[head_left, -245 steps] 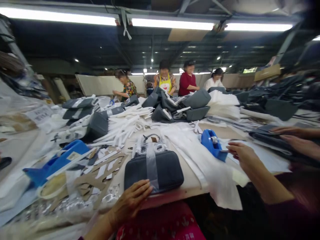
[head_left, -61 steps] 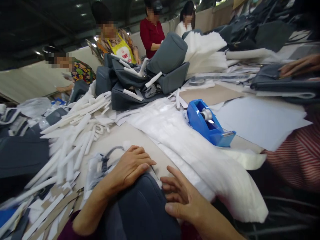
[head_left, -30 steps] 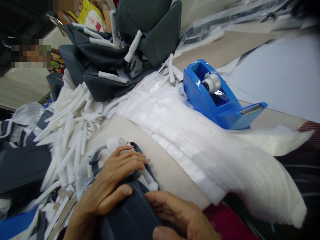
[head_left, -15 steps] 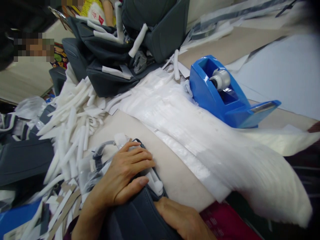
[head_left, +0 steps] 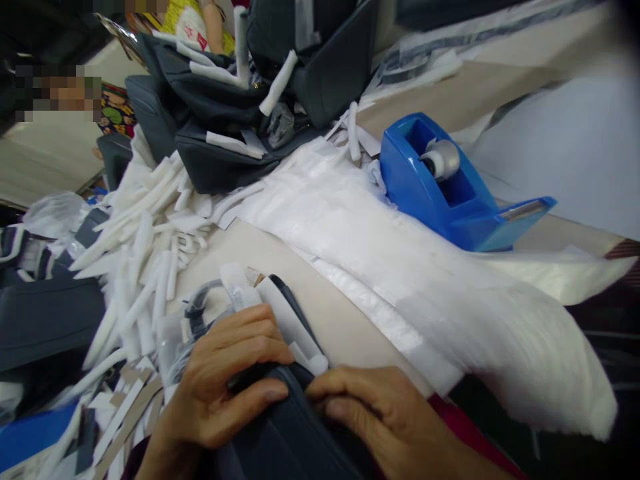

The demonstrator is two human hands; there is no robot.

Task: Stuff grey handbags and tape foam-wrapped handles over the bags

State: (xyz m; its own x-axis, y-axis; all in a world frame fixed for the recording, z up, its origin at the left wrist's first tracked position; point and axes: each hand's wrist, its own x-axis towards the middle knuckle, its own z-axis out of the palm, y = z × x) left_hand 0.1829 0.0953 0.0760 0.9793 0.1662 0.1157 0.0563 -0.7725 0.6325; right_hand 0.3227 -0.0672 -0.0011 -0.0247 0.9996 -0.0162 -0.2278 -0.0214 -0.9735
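Observation:
A dark blue-grey bag (head_left: 280,433) lies at the bottom centre, close to the body. My left hand (head_left: 230,373) grips its upper edge, thumb on the near side and fingers bent over the far side. At the bag's right edge, my right hand (head_left: 375,413) pinches the dark material between thumb and forefinger. A white padded roll (head_left: 293,323) sticks out beyond the bag's opening, between the two hands. Just past my left hand are a grey strap in clear plastic (head_left: 200,303) and a piece of white wrap (head_left: 237,287).
A blue tape dispenser (head_left: 440,187) stands at the right, beside a stack of white foam sheets (head_left: 360,227). White foam strips (head_left: 145,233) are piled at the left. Dark bags (head_left: 225,147) stand at the back. A person's arm (head_left: 214,27) shows behind them.
My left hand has drawn back and curled round the bag's edge, uncovering more of the white roll. My right hand has moved up into fuller view, its thumb and forefinger now pinching the edge.

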